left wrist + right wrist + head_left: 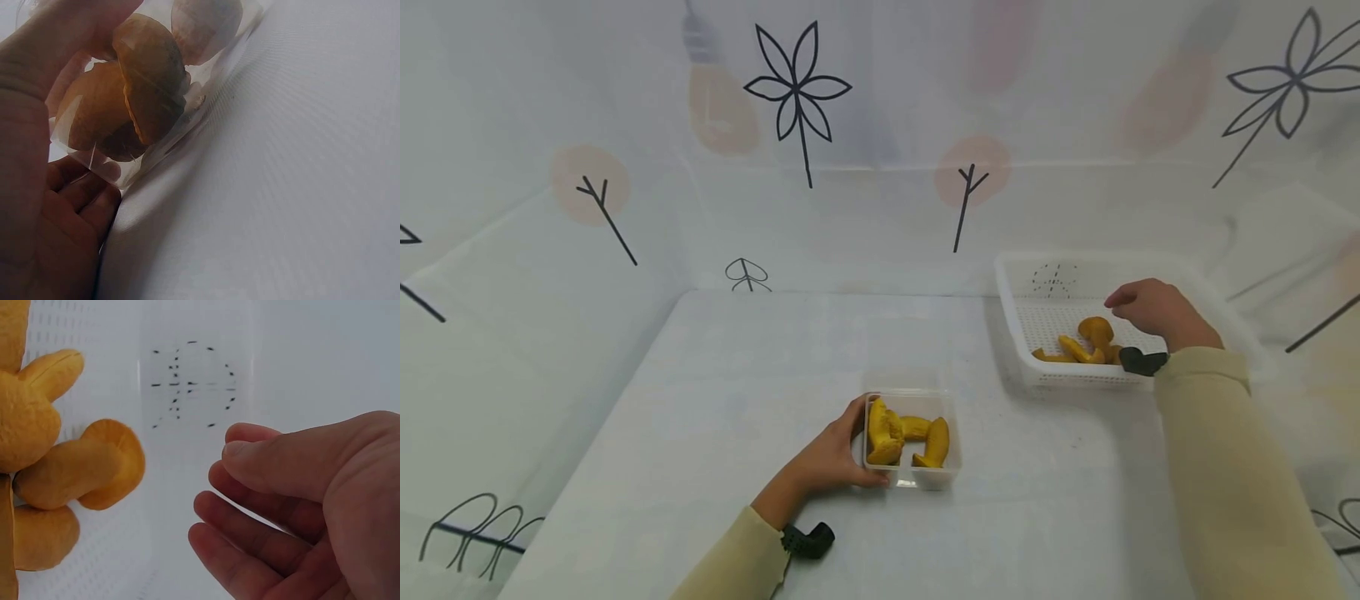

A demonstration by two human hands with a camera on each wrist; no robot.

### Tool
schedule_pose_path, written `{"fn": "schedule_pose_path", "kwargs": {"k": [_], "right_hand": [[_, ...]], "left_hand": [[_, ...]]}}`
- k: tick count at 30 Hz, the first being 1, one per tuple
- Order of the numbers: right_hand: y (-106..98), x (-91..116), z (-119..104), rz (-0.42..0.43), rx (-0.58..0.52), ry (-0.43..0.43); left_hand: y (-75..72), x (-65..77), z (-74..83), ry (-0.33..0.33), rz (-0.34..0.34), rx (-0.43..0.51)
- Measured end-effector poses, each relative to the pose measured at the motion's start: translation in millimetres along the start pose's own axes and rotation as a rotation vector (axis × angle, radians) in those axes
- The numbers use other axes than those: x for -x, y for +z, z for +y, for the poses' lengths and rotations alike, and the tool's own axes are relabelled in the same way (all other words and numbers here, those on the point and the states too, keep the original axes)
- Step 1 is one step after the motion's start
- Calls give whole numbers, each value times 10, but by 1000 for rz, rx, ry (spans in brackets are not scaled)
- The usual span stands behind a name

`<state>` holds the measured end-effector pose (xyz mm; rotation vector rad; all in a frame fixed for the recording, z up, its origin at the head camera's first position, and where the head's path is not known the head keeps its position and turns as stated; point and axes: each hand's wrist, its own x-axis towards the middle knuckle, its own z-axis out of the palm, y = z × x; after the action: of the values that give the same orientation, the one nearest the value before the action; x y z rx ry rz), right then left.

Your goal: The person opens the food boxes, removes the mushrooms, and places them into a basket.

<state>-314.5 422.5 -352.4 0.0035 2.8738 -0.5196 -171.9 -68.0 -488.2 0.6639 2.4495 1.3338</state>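
Observation:
On the white table, my left hand (831, 454) grips the left side of a small clear plastic box (951, 458), its thumb at the near side and fingers at the far side. Several yellow mushrooms (936, 443) lie inside; one mushroom (153, 69) shows large through the clear wall in the left wrist view. My right hand (1153, 310) hovers over a white perforated basket (1011, 308), its fingers loosely bent with nothing between them. Below it, more mushrooms (1097, 332) lie heaped at the basket's near side. In the right wrist view, the fingertips are apart from the nearest mushroom (115, 464).
The basket stands at the table's back right, near the white patterned backdrop (865, 225). Bare white tabletop (737, 375) stretches left of the box and between box and basket. Dark wrist bands (808, 542) sit on both wrists.

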Motion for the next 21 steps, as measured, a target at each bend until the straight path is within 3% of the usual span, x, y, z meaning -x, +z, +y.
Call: {"fn": "schedule_pose_path", "kwargs": {"k": [11,21], "right_hand": [[-35,144,-358,30,25,-118],[58,312,-728,42,-15,-154]], "left_hand": [[0,3,3,-16,-3,-2],[-2,7,14,-20,-2,-1]]}}
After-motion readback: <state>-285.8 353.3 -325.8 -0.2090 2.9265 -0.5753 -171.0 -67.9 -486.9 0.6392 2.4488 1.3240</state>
